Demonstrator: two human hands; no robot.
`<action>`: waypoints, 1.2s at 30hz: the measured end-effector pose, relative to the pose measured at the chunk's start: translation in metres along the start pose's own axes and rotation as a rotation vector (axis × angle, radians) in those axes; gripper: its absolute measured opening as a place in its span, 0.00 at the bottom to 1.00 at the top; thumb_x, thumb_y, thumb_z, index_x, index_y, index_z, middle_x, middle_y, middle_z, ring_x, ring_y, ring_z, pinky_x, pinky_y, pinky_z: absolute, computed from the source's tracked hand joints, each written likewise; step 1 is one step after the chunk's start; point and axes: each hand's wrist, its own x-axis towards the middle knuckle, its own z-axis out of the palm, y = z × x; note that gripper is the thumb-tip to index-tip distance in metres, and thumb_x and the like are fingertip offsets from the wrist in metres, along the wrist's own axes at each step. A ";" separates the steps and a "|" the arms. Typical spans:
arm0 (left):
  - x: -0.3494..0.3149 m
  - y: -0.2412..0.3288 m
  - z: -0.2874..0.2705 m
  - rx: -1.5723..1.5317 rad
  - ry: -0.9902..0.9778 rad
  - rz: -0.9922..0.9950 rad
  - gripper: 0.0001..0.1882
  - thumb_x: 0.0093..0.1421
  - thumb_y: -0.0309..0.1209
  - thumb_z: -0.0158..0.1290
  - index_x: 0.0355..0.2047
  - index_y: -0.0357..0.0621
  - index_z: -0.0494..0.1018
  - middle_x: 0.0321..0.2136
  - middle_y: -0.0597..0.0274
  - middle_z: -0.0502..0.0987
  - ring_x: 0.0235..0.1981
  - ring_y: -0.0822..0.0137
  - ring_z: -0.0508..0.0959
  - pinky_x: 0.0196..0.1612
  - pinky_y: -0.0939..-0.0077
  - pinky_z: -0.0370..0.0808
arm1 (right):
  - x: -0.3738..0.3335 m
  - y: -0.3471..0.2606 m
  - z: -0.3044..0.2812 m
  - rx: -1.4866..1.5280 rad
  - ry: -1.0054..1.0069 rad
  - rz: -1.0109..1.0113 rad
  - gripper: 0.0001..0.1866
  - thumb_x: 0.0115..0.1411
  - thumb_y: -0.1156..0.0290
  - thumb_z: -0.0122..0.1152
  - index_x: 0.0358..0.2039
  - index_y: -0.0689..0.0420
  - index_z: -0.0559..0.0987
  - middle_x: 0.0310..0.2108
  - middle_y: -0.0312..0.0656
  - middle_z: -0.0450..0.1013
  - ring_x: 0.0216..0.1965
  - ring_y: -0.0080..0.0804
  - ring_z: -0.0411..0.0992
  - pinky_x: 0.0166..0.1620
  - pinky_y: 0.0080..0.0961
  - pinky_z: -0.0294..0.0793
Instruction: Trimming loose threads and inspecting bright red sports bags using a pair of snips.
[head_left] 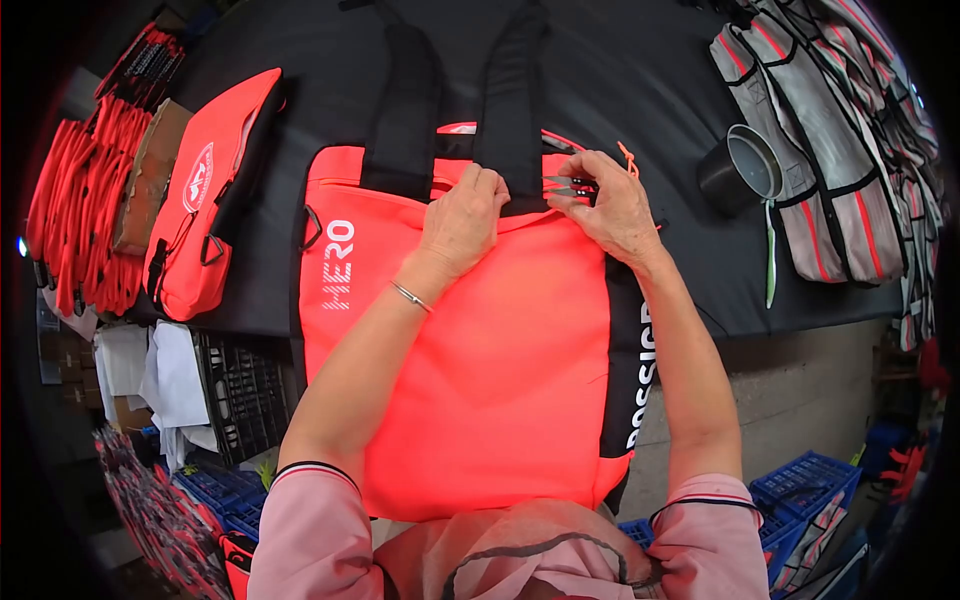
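Note:
A large neon-coral backpack with black sides lies flat in front of me, its two black shoulder straps stretched away across the table. My left hand is closed at the top seam, next to the base of the right-hand strap. Its fingertips pinch the backpack's edge there; the exact bit of fabric is hidden. My right hand grips small thread snips with silver blades and a dark handle. The blades point left toward the strap base, just above the seam. An orange zipper pull sticks up beside my right fingers.
On the left lie a folded coral bag, a cardboard piece and stacked coral pieces. At right a dark metal cup stands beside grey-and-red bags. Blue crates sit below the black-covered table.

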 end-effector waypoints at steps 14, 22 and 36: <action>-0.014 -0.004 -0.001 -0.244 0.194 -0.185 0.03 0.61 0.23 0.50 0.33 0.38 0.67 0.32 0.54 0.73 0.36 0.52 0.75 0.39 0.62 0.72 | 0.023 -0.026 0.010 -0.392 -0.069 -0.321 0.16 0.54 0.61 0.68 0.34 0.58 0.73 0.31 0.39 0.73 0.34 0.38 0.72 0.38 0.34 0.71; -0.014 -0.004 0.001 -0.247 0.210 -0.186 0.03 0.63 0.24 0.49 0.34 0.36 0.68 0.31 0.53 0.72 0.31 0.56 0.74 0.37 0.67 0.72 | 0.038 -0.014 0.029 -0.468 -0.046 -0.596 0.15 0.51 0.60 0.69 0.28 0.56 0.73 0.25 0.37 0.71 0.31 0.33 0.72 0.35 0.29 0.72; -0.064 0.047 -0.011 -0.425 0.031 0.445 0.05 0.57 0.22 0.56 0.29 0.38 0.70 0.30 0.55 0.73 0.33 0.54 0.74 0.40 0.63 0.72 | 0.030 -0.025 0.013 -0.239 -0.120 0.113 0.16 0.55 0.58 0.67 0.30 0.57 0.75 0.26 0.34 0.75 0.32 0.31 0.75 0.35 0.30 0.73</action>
